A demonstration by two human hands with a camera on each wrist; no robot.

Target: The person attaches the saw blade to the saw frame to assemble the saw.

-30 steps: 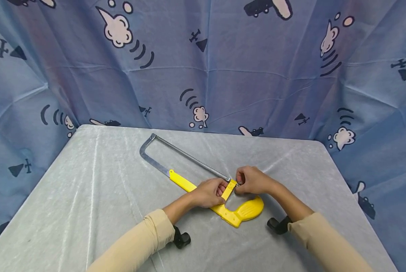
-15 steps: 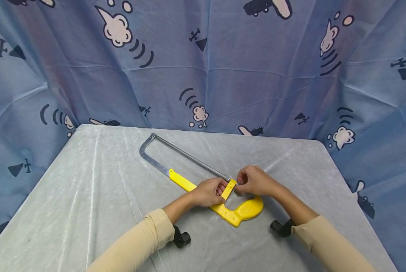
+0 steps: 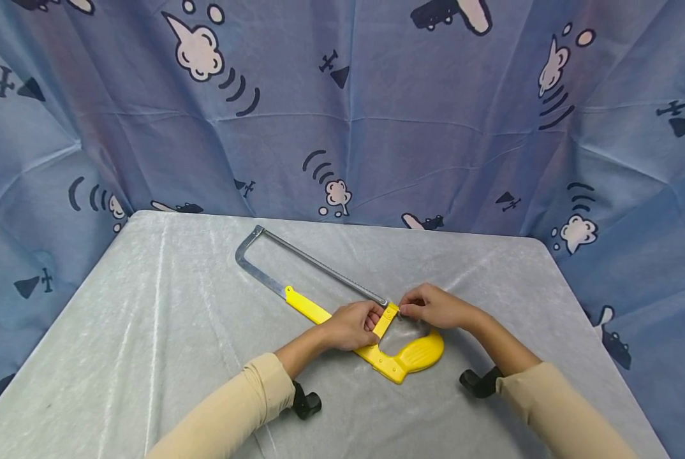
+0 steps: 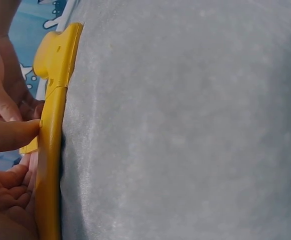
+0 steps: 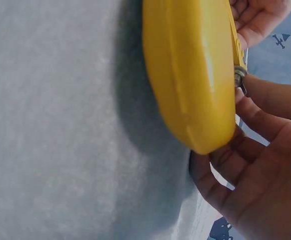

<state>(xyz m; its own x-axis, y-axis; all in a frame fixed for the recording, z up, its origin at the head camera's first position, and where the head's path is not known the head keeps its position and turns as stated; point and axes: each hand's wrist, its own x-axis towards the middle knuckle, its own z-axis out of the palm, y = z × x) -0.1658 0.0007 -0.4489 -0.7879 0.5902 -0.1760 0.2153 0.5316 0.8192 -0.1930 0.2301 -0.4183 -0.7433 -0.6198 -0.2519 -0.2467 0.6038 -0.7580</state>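
A hacksaw (image 3: 308,307) with a yellow handle (image 3: 423,352) and grey metal bow lies on the table, its thin blade (image 3: 325,271) on the far side. My left hand (image 3: 349,326) grips the yellow post at the handle end, thumb on the near side, as the left wrist view also shows. My right hand (image 3: 437,307) is at the blade's handle-end corner. There, in the right wrist view, a small metal wing nut (image 5: 240,79) sits against the post, pinched between thumb and finger. The remaining right fingers lie curled beside the handle's end.
A pale grey cloth covers the table (image 3: 147,357). Behind it hangs a blue patterned curtain (image 3: 377,159). Black wrist cameras (image 3: 306,403) are strapped under both forearms.
My right hand's fingers have shifted and closed in at the wing nut, and its forearm has moved slightly right. The left hand and hacksaw stay in place.
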